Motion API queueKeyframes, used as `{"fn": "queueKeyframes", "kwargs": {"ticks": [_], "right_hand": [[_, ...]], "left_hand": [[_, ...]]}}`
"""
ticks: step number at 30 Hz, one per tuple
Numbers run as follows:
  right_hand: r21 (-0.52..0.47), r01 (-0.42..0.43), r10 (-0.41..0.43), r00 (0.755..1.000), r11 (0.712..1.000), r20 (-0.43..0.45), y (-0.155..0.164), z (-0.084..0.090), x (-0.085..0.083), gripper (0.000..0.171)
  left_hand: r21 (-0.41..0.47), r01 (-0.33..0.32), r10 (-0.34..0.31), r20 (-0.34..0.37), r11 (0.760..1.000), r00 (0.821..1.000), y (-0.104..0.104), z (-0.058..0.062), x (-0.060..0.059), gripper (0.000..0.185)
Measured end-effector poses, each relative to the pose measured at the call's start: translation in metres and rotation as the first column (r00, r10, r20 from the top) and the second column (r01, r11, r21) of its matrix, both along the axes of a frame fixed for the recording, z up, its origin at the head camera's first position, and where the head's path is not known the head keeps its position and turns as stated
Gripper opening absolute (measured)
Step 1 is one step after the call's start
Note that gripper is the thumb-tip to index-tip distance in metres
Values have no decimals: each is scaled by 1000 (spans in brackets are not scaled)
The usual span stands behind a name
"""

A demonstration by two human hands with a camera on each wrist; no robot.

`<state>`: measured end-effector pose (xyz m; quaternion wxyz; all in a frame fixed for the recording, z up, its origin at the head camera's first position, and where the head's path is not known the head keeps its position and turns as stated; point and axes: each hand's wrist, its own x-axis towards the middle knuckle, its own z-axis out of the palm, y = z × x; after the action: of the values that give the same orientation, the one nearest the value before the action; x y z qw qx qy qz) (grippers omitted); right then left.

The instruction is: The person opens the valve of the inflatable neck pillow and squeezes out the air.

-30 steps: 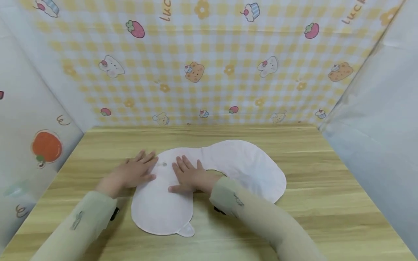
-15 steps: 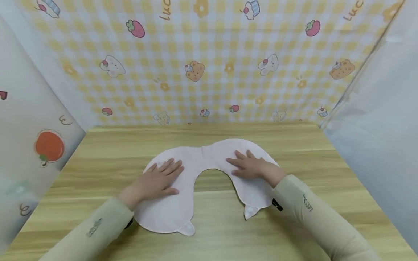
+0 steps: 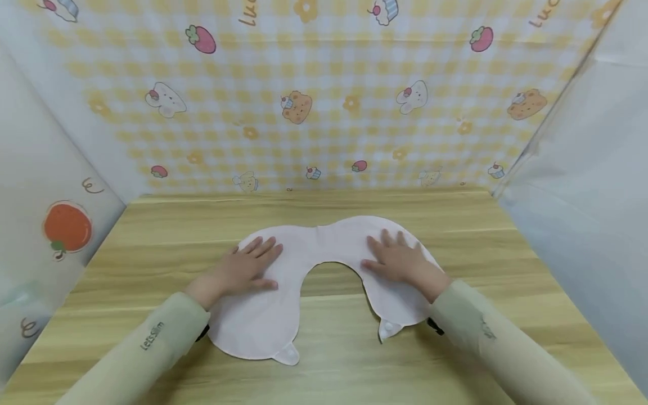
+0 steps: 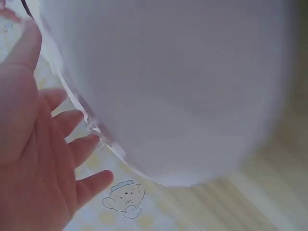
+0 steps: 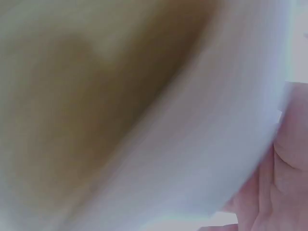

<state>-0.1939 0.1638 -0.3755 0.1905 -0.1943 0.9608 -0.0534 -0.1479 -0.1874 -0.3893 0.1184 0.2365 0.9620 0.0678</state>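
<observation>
A pale pink, U-shaped neck pillow [image 3: 316, 242] lies fairly flat on the wooden table, its opening towards me. Small tabs stick out at its two ends, a left tab [image 3: 288, 354] and a right tab [image 3: 388, 329] with a round snap. My left hand [image 3: 240, 273] rests spread on the pillow's left lobe. On the right lobe, my right hand [image 3: 402, 263] lies with fingers spread. In the left wrist view the pillow's curved edge [image 4: 168, 96] passes by the hand [image 4: 43, 144]. The right wrist view is blurred; part of a palm [image 5: 288, 183] shows beside the pillow.
The light wooden table [image 3: 334, 377] runs back to a yellow checked cloth wall [image 3: 329, 112] with cartoon prints. White cloth walls, one on the left [image 3: 30, 140] and one on the right [image 3: 597, 197], flank it.
My right hand has moved from the pillow's left part across to its right lobe. My left hand has shifted rightwards from the left edge onto the pillow. The pillow has barely moved.
</observation>
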Motion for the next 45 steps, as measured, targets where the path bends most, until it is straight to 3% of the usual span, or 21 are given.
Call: {"fn": "queueKeyframes", "kwargs": {"ticks": [4, 6, 9, 12, 17, 21, 27, 28, 36, 41, 45], "right_hand": [[22, -107, 109, 990, 994, -91, -62, 4, -1, 66], [20, -138, 139, 985, 990, -99, -96, 2, -2, 65], [-9, -127, 127, 991, 992, -42, -135, -4, -3, 65], [-52, -90, 93, 994, 995, 54, -148, -14, -10, 66], [-72, -21, 31, 988, 997, 149, -125, -29, -26, 69], [-55, 96, -86, 983, 994, 161, -96, -38, -37, 80], [0, 232, -227, 952, 973, 207, -59, -17, -30, 88], [8, 239, -236, 948, 971, 213, -55, -12, -27, 88], [48, 232, -237, 949, 972, 207, -30, -19, -37, 93], [12, 266, -262, 940, 964, 218, -14, -7, -30, 94], [-22, 297, -285, 931, 955, 229, 2, -8, -22, 96]], "left_hand": [[14, -5, 6, -63, 1000, 998, -4, -3, -14, 70], [3, -14, 14, -59, 1000, 998, -6, -4, -21, 63], [-21, -44, 44, -6, 999, 999, -7, -1, -27, 58], [-44, -69, 72, 50, 997, 996, -5, 3, -30, 58], [-30, -90, 92, 93, 996, 991, -5, 1, -31, 64], [-31, -103, 105, 97, 994, 990, -7, -2, -33, 67], [-33, -111, 113, 96, 993, 989, -5, 2, -37, 67], [-32, -112, 115, 97, 993, 989, -5, 3, -37, 67], [-19, -116, 118, 122, 993, 985, -11, 4, -35, 70], [-15, -128, 129, 126, 992, 984, -16, 4, -34, 74], [11, -146, 143, 155, 989, 978, -16, 2, -31, 77]]}}
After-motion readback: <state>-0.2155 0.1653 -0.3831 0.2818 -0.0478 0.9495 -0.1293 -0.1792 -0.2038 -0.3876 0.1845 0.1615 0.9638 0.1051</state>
